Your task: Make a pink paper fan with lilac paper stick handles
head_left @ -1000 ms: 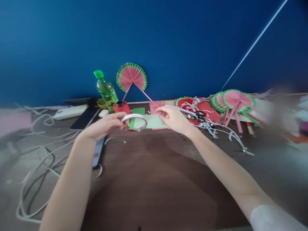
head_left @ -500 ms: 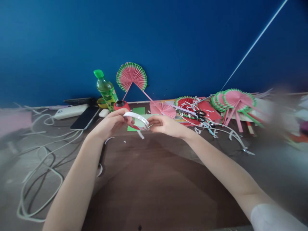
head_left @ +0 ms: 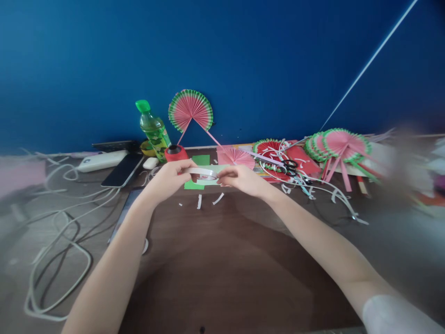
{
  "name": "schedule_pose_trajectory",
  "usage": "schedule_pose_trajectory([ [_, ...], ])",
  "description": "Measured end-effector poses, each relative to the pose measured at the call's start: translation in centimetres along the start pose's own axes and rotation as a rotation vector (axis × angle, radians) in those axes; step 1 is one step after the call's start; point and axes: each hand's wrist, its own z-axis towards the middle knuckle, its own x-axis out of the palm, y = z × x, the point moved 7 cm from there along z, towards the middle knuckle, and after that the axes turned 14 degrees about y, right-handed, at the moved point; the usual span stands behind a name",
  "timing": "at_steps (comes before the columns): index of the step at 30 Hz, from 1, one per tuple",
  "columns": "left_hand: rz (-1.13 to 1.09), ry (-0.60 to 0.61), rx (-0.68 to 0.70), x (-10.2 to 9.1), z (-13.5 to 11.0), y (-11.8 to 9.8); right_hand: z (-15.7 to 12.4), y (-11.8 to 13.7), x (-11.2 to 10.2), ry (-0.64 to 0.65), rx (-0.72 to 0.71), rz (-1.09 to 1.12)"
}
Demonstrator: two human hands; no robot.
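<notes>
A white roll of tape (head_left: 199, 172), seen nearly edge-on, is held up between both hands above the back of the table. My left hand (head_left: 173, 180) grips its left side with the fingers closed. On the right rim, the thumb and fingers of my right hand (head_left: 241, 181) are pinched together. Behind and below the roll lie green paper pieces (head_left: 200, 160), partly covered by it. Small white strips (head_left: 199, 201) rest on the tabletop just in front.
A green-capped bottle (head_left: 153, 127) and a red object (head_left: 175, 153) stand behind my left hand. A pleated fan (head_left: 190, 110) leans on the blue wall. Scissors (head_left: 290, 166) and more fans (head_left: 344, 143) lie right; a phone (head_left: 123, 171) and white cable (head_left: 86, 253) left.
The roll has tipped to a flatter angle between my hands. My left hand has shifted slightly right and lower. A curved white strip now shows on the table below my hands.
</notes>
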Motion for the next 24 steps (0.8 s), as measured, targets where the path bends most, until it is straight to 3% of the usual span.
schedule_pose_trajectory([
  [4,0.144,0.002,0.027,0.2,-0.2,-0.6,0.0,0.2,0.1,0.023,0.019,0.019],
  [11,0.213,-0.019,-0.001,0.5,0.0,0.0,-0.5,0.2,-1.1,-0.068,0.094,-0.016],
  [18,0.227,0.211,-0.120,1.8,0.6,2.6,-1.2,0.4,-3.0,-0.169,0.101,-0.104],
  [24,0.245,0.507,-0.202,3.4,0.0,1.9,-1.8,0.8,-4.6,-0.223,0.105,-0.154],
])
